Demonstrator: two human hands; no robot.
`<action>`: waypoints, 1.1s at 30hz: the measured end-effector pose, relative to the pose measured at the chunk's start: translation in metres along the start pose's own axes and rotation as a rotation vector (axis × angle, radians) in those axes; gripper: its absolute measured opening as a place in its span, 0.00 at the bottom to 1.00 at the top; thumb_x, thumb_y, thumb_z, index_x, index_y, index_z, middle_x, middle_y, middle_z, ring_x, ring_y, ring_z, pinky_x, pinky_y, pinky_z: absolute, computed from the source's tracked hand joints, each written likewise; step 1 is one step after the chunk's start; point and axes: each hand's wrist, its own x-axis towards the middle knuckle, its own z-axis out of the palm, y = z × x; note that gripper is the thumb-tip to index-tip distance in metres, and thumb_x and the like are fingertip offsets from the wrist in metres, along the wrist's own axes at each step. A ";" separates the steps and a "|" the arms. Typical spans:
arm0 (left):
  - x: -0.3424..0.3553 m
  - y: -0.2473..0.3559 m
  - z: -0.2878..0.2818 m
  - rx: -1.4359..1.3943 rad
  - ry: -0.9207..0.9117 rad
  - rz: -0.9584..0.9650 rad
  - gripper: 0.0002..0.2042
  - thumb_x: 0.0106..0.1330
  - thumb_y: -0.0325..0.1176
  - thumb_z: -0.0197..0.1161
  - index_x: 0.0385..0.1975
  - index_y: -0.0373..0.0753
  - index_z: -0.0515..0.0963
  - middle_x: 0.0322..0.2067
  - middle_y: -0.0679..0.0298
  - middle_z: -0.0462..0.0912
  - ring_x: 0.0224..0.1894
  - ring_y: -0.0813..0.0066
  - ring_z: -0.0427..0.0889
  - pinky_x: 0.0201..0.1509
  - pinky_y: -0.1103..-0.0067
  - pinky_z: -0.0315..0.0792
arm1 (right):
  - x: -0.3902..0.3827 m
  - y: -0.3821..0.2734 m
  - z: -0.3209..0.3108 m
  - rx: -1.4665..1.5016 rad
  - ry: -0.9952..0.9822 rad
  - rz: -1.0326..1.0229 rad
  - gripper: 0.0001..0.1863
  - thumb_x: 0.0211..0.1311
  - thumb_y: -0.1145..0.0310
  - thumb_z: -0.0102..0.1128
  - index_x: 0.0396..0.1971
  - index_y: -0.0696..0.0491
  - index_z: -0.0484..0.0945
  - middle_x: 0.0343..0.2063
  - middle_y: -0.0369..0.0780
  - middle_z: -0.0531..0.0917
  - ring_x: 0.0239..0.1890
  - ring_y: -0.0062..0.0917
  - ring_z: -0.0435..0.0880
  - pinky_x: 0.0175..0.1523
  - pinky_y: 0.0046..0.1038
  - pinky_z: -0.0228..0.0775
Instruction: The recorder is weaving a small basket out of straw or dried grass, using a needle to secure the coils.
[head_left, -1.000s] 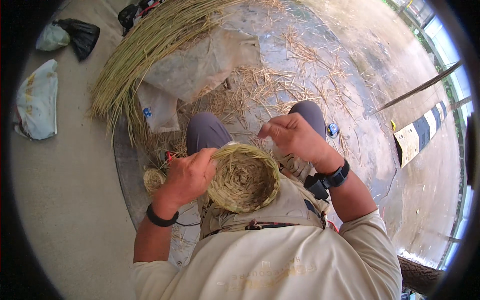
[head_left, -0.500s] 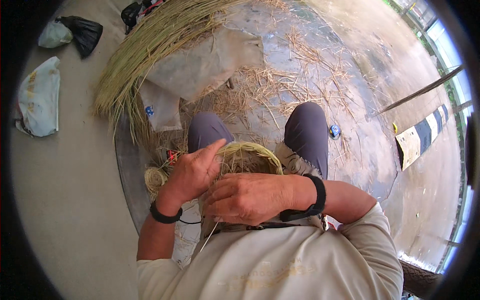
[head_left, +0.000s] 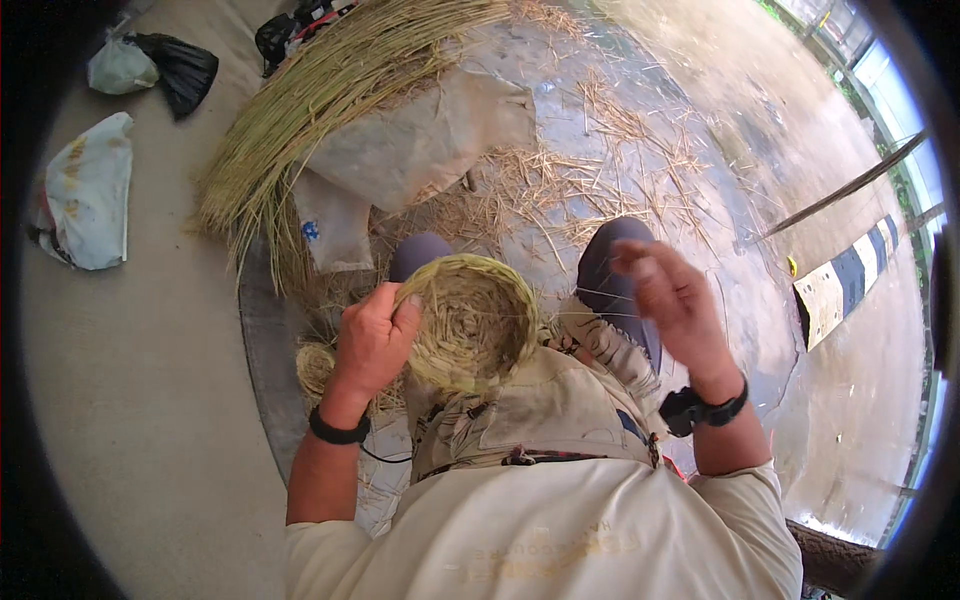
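While the left hand (head_left: pixel 375 340) grips one woven grass basket (head_left: pixel 470 320) by its nine-o'clock rim, the right hand (head_left: pixel 675 300), blurred, hangs at three o'clock. Whether its fingers are closed is unclear. One straw bundle (head_left: pixel 320 110) lies at eleven o'clock.

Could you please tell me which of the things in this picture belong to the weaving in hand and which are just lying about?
In use:
woven basket, held at its rim by the left hand
right hand, raised beside it
bundle of straw

Lying about:
black bag
white sack
grey cloth

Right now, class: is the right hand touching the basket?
No: the right hand is raised clear of the basket, which only the left hand holds.
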 end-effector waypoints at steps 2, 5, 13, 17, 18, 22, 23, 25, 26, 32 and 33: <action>-0.001 -0.001 -0.001 0.024 0.052 0.006 0.09 0.72 0.34 0.63 0.41 0.35 0.79 0.29 0.46 0.84 0.34 0.42 0.86 0.35 0.61 0.78 | -0.007 0.003 -0.016 0.199 0.145 0.171 0.12 0.75 0.75 0.56 0.53 0.61 0.79 0.50 0.38 0.86 0.46 0.25 0.83 0.52 0.28 0.76; 0.001 0.008 0.004 0.038 0.103 0.049 0.09 0.72 0.33 0.63 0.43 0.35 0.79 0.31 0.46 0.85 0.35 0.43 0.86 0.37 0.62 0.79 | -0.011 0.026 0.007 0.171 0.093 -0.055 0.13 0.75 0.74 0.57 0.55 0.60 0.79 0.46 0.39 0.87 0.39 0.26 0.84 0.44 0.29 0.77; -0.004 0.032 0.004 0.030 0.097 0.103 0.10 0.72 0.32 0.62 0.45 0.32 0.79 0.34 0.46 0.86 0.37 0.44 0.87 0.39 0.62 0.80 | -0.004 -0.001 0.093 -0.339 -0.275 -0.319 0.08 0.70 0.67 0.60 0.42 0.55 0.78 0.22 0.51 0.81 0.26 0.51 0.84 0.31 0.50 0.76; -0.007 0.032 0.003 0.028 0.091 0.106 0.10 0.71 0.32 0.62 0.46 0.32 0.79 0.34 0.45 0.85 0.36 0.44 0.87 0.39 0.62 0.81 | -0.001 -0.001 0.097 -0.346 -0.291 -0.324 0.09 0.70 0.66 0.59 0.41 0.55 0.78 0.21 0.51 0.81 0.25 0.51 0.84 0.31 0.51 0.75; -0.007 0.032 0.003 0.031 0.096 0.110 0.10 0.71 0.31 0.62 0.46 0.32 0.79 0.34 0.46 0.85 0.36 0.44 0.87 0.39 0.61 0.81 | 0.000 -0.001 0.097 -0.348 -0.298 -0.325 0.08 0.70 0.66 0.59 0.41 0.55 0.77 0.21 0.51 0.81 0.25 0.51 0.84 0.31 0.51 0.75; -0.004 0.033 0.008 0.054 0.117 0.148 0.10 0.70 0.31 0.63 0.46 0.33 0.79 0.33 0.47 0.85 0.35 0.45 0.87 0.37 0.61 0.81 | 0.001 -0.002 0.095 -0.345 -0.338 -0.296 0.07 0.70 0.70 0.59 0.42 0.58 0.78 0.24 0.50 0.81 0.27 0.51 0.83 0.32 0.48 0.74; -0.005 0.034 0.009 0.084 0.136 0.172 0.10 0.70 0.31 0.64 0.45 0.33 0.79 0.33 0.47 0.85 0.35 0.46 0.87 0.36 0.61 0.81 | 0.001 -0.002 0.094 -0.339 -0.355 -0.284 0.07 0.70 0.72 0.59 0.43 0.59 0.78 0.25 0.50 0.81 0.28 0.50 0.83 0.32 0.46 0.74; -0.006 0.035 0.013 0.146 0.173 0.222 0.10 0.69 0.30 0.64 0.45 0.33 0.79 0.32 0.48 0.85 0.33 0.47 0.87 0.35 0.62 0.81 | 0.002 -0.005 0.096 -0.303 -0.355 -0.262 0.07 0.70 0.73 0.59 0.43 0.60 0.78 0.25 0.51 0.81 0.28 0.51 0.82 0.32 0.46 0.73; -0.006 0.036 0.014 0.148 0.185 0.220 0.10 0.68 0.30 0.65 0.45 0.33 0.79 0.31 0.48 0.85 0.33 0.47 0.87 0.35 0.62 0.81 | 0.003 -0.006 0.097 -0.285 -0.353 -0.249 0.07 0.70 0.73 0.59 0.43 0.60 0.78 0.26 0.52 0.81 0.29 0.52 0.82 0.33 0.46 0.73; -0.006 0.041 0.019 0.177 0.162 0.270 0.09 0.67 0.29 0.66 0.43 0.33 0.78 0.30 0.49 0.84 0.32 0.48 0.87 0.32 0.62 0.80 | 0.023 0.000 0.119 -0.082 -0.193 -0.304 0.06 0.69 0.71 0.58 0.36 0.59 0.75 0.25 0.55 0.81 0.31 0.60 0.80 0.36 0.53 0.72; -0.006 0.039 0.020 0.167 0.150 0.286 0.09 0.67 0.29 0.66 0.43 0.33 0.78 0.30 0.49 0.84 0.32 0.48 0.87 0.32 0.62 0.80 | 0.024 -0.002 0.118 -0.095 -0.214 -0.284 0.06 0.68 0.72 0.58 0.36 0.59 0.75 0.26 0.55 0.81 0.32 0.60 0.80 0.36 0.53 0.72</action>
